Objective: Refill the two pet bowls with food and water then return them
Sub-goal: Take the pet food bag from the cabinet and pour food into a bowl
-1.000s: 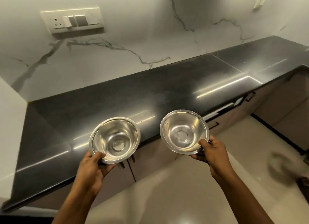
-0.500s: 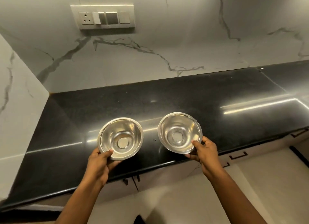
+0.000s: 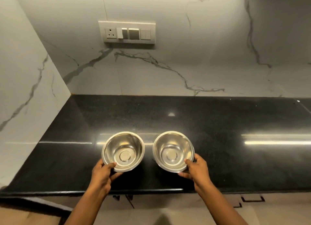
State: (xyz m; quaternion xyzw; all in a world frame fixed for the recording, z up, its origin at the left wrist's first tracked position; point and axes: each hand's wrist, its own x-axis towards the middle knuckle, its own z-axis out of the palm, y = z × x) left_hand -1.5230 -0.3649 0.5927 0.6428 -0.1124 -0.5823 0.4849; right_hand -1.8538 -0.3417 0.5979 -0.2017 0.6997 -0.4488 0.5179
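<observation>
1. We are holding two round, shiny stainless-steel pet bowls over the glossy black stone desk (image 3: 218, 124), one in each hand, and both are sitting empty.
2. Our left hand (image 3: 102, 173) is pinching the left steel bowl (image 3: 123, 150) at its near rim, thumb hooked inside, fingers curled underneath, so that grip is clamped on the bowl.
3. Our right hand (image 3: 196, 170) is doing the same on the right steel bowl (image 3: 173, 151), thumb over the lip, grip clamped on its near edge.
4. We cannot tell whether the bowls are touching the desk or hovering just above it.
5. Here is the risk we are judging: each bowl is hanging from a one-sided rim pinch, so smooth steel could be slipping or tipping away from us.
6. The two rims are sitting near each other; any inward drift could be knocking them together.
7. Setting down unevenly on that polished surface could be sending a bowl sliding or rocking.
8. No food or water is showing in view, so filling is not yet begun.
</observation>
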